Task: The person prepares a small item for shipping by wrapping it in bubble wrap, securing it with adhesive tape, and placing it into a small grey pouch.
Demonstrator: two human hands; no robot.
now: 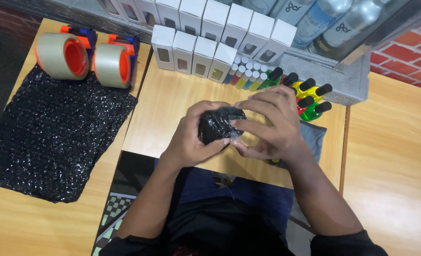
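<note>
We hold a small bundle [216, 124] wrapped in black bubble wrap between both hands, just above the near edge of the middle bench [172, 102]. Our left hand [191, 137] cups it from the left and below, fingers closed round it, thumb lying along its lower side. Our right hand [267, 125] grips it from the right, fingers curled over the top and thumb pressed to its face, where a bit of clear tape or film shines.

Just under our right wrist a grey cloth [315, 137] lies on the bench. Beyond our right hand stand small bottles [310, 102] with black caps, holding green, yellow and red liquid; left of them a cluster of slimmer vials [246, 78] with white caps. Behind those, white boxes [194, 52] with little windows stand in two rows, and at the very back lie large silver-capped bottles [324, 19].

To our left, on a second bench [40, 223], a big sheet of black bubble wrap [54, 137] lies spread flat. At its far end sit two tape dispensers [89, 59], each with a roll of clear tape on an orange core. To our right is a third bench [390, 156], with a brick wall [405, 47] beyond it.
</note>
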